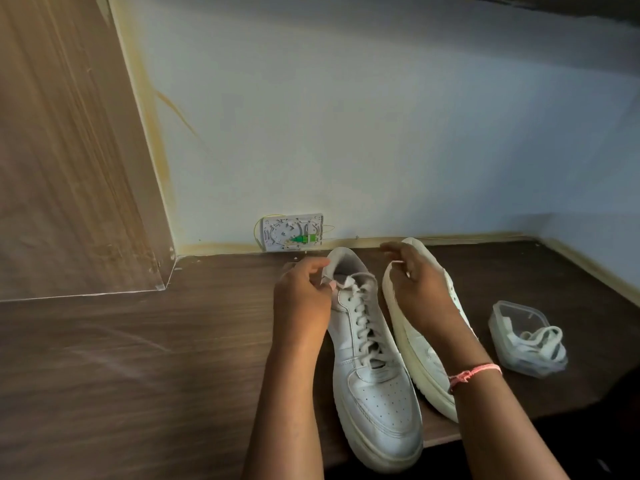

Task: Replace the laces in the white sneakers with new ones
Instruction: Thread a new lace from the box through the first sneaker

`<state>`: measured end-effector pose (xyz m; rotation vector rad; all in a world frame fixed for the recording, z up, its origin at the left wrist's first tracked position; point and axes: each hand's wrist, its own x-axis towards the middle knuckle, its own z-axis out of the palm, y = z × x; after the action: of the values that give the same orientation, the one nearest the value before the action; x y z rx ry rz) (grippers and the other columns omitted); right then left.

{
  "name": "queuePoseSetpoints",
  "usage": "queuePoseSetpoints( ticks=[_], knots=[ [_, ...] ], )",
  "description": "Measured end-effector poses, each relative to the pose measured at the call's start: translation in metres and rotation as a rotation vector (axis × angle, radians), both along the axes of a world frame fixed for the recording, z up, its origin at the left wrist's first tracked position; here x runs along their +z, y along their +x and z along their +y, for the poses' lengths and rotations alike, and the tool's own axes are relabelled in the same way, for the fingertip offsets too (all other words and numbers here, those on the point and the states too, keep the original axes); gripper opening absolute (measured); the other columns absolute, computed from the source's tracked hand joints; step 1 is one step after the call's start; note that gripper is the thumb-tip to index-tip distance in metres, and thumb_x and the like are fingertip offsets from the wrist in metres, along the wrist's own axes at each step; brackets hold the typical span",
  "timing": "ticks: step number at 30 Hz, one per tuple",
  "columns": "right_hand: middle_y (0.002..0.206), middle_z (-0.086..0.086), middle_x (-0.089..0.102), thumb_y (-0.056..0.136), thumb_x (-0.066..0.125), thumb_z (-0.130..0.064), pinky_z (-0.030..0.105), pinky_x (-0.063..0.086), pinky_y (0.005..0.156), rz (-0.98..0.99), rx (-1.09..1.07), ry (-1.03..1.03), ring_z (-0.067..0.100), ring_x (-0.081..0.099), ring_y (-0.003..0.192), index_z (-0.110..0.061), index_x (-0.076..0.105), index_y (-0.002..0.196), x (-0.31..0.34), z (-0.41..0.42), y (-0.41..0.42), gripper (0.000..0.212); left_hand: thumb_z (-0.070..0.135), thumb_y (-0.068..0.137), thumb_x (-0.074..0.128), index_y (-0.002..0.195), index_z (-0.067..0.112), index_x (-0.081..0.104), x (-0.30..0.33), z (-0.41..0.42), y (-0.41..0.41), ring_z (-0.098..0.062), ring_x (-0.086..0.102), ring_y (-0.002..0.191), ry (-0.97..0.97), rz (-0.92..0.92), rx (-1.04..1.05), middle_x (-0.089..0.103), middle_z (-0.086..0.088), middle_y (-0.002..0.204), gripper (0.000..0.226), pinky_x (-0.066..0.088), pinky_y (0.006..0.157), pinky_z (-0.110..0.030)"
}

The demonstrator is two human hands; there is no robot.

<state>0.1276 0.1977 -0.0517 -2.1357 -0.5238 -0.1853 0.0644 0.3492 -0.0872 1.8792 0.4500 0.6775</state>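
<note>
Resting upright on the dark desk [207,341], the laced sneaker [374,375] is the landmark. The left hand [303,296] pinches its lace end by the collar. Just right of it the second sneaker [415,348] tilts under the loosely curled right hand [419,289]. Farther right, a clear container [528,337] holds spare laces [540,341].

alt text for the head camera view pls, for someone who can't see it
A person's left hand pinches the lace at the top of a laced white sneaker on a dark wooden table, while the right hand rests on a second sneaker tipped on its side. A clear plastic container holding white laces sits further right.
</note>
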Motion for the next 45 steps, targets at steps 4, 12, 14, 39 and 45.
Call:
queuePoseSetpoints(
  ticks=[4, 12, 14, 39, 45],
  knots=[
    [0.126, -0.009, 0.058, 0.100, 0.041, -0.014, 0.019, 0.043, 0.099, 0.108, 0.185, 0.124, -0.002, 0.053, 0.115, -0.026, 0.044, 0.139, -0.027, 0.003, -0.017, 0.041, 0.007, 0.086, 0.070, 0.101, 0.024, 0.075, -0.002, -0.002, 0.001, -0.002, 0.064, 0.090, 0.010, -0.002, -0.032, 0.068, 0.006, 0.103, 0.023, 0.047, 0.077, -0.009],
    [0.120, -0.010, 0.058, 0.095, 0.041, 0.001, 0.011, 0.045, 0.088, -0.108, 0.281, 0.105, -0.004, 0.057, 0.108, -0.029, 0.027, 0.148, -0.033, 0.018, -0.024, 0.063, 0.003, 0.093, 0.056, 0.118, 0.026, 0.070, 0.002, -0.011, 0.004, -0.007, 0.065, 0.100, 0.149, 0.014, -0.116, 0.073, 0.006, 0.107, 0.037, 0.051, 0.089, -0.019],
    [0.134, -0.007, 0.049, 0.093, 0.038, 0.007, 0.016, 0.045, 0.096, -0.097, 0.320, 0.187, 0.002, 0.054, 0.120, -0.028, 0.021, 0.150, -0.034, 0.018, -0.024, 0.069, 0.004, 0.094, 0.054, 0.133, 0.029, 0.057, 0.006, -0.012, 0.003, -0.012, 0.061, 0.110, 0.138, 0.014, -0.085, 0.067, 0.007, 0.120, 0.046, 0.050, 0.095, -0.028],
    [0.118, 0.003, 0.056, 0.091, 0.041, -0.016, 0.023, 0.046, 0.091, -0.179, 0.208, 0.163, 0.011, 0.056, 0.107, -0.022, 0.030, 0.145, -0.042, 0.030, -0.016, 0.055, 0.009, 0.097, 0.044, 0.118, 0.029, 0.067, -0.003, -0.018, 0.008, -0.010, 0.061, 0.105, 0.179, 0.106, -0.174, 0.067, 0.007, 0.114, 0.036, 0.051, 0.090, -0.032],
    [0.125, -0.002, 0.053, 0.097, 0.040, -0.005, 0.012, 0.045, 0.089, -0.019, 0.195, 0.276, 0.000, 0.056, 0.112, -0.033, 0.023, 0.143, -0.039, 0.023, -0.013, 0.056, 0.014, 0.100, 0.039, 0.111, 0.027, 0.068, 0.000, -0.020, 0.006, -0.009, 0.056, 0.106, 0.189, 0.138, -0.183, 0.060, 0.010, 0.119, 0.033, 0.049, 0.089, -0.032]
  ],
)
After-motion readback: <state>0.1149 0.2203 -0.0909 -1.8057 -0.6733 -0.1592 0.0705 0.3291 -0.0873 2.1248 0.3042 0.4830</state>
